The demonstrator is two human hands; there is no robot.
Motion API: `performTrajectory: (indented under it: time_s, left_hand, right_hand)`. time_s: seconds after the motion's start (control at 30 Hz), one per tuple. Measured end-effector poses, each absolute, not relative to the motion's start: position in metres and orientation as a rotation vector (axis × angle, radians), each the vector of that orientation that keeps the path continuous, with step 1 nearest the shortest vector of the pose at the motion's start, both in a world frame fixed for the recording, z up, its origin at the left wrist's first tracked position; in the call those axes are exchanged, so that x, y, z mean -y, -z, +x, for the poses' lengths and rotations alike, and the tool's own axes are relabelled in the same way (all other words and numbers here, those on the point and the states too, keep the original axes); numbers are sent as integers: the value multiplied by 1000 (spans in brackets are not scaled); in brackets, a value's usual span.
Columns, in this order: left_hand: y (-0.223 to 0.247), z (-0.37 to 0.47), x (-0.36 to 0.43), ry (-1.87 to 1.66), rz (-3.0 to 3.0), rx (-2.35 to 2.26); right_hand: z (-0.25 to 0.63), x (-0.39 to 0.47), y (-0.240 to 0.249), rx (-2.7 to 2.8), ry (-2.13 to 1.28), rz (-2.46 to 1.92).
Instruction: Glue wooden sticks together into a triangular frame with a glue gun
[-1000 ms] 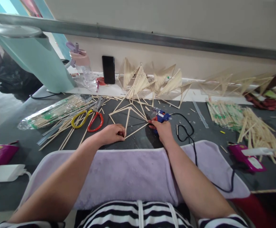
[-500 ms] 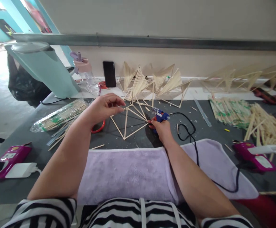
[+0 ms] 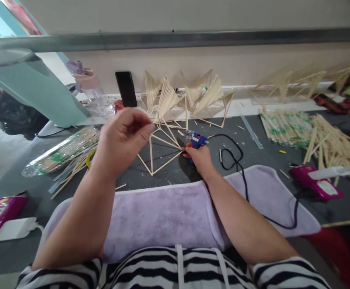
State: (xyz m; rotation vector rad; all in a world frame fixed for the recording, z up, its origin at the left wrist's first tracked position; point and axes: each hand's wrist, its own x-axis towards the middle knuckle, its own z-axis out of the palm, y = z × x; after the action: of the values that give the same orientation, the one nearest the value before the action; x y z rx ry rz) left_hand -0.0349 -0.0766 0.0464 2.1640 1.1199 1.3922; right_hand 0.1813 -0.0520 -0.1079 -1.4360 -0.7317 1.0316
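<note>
My right hand (image 3: 201, 159) is wrapped round a blue hot glue gun (image 3: 198, 140), beside the right corner of a frame of thin wooden sticks (image 3: 166, 163) on the dark table. My left hand (image 3: 126, 140) is lifted above the left side of that frame and hides part of it. Its thumb and fingertips are drawn together in a pinch; anything between them is too small to make out. Behind the frame stand fan-shaped stick structures (image 3: 170, 98).
A lilac cloth (image 3: 163, 220) covers the table's front. Bagged sticks (image 3: 63, 150) lie left, loose sticks (image 3: 333, 146) right. The gun's black cord (image 3: 245, 180) crosses the cloth. A phone (image 3: 126, 89), a pink-lidded bottle (image 3: 87, 86) and a teal container (image 3: 39, 88) stand behind.
My left hand has come up off the stick frame and nearer to me, its fingers curling closer together. My right hand keeps the glue gun by the frame's corner. The view has shifted slightly.
</note>
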Motion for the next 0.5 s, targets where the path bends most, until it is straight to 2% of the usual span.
performTrajectory:
  time_s: [0.1,0.2,0.33,0.5]
  left_hand:
    - [-20,-8,102,-773,2281,-1149]
    - [25,13,108,-479,2317,-1267]
    - [67,23,94,-410,2337,-1465]
    - [73,35,81,-373,2297,-1644]
  right_hand:
    - [181,51,108,737,-1029,-1461]
    - [182,50,108,770,-1023,-1468]
    - [183,51,106,787,-1013,-1449]
    - [188,49,106,751,-963,-1394]
